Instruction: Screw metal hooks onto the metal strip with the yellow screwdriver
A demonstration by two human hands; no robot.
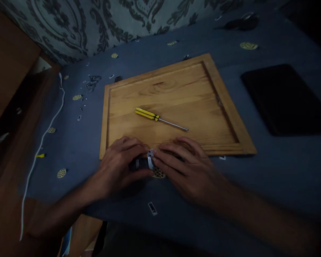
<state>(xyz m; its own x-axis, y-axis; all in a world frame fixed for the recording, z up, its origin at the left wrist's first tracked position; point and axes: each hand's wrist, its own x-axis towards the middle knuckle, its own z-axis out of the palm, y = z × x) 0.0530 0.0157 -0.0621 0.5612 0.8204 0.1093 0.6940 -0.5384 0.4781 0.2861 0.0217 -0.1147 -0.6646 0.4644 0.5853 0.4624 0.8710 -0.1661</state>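
A framed wooden panel (pixel 139 92) lies flat on the blue patterned cloth. At its near edge is a small shiny metal fitting that looks like a hinge (pixel 150 160). My left hand (pixel 120 159) is curled round it from the left, thumb below and fingers above. From the right, the fingertips of my right hand (pixel 188 164) press against the same metal piece; its thumb is hidden. On the panel, beyond my hands, rests a screwdriver (pixel 160 119) with a yellow and black handle, its shaft towards the right.
Several small metal parts and screws (pixel 92 84) are scattered left of the panel. A white cord (pixel 46 132) runs along the table's left side. A flat black rectangular object (pixel 286 100) lies on the right. A dark object (pixel 242 23) sits at the back right.
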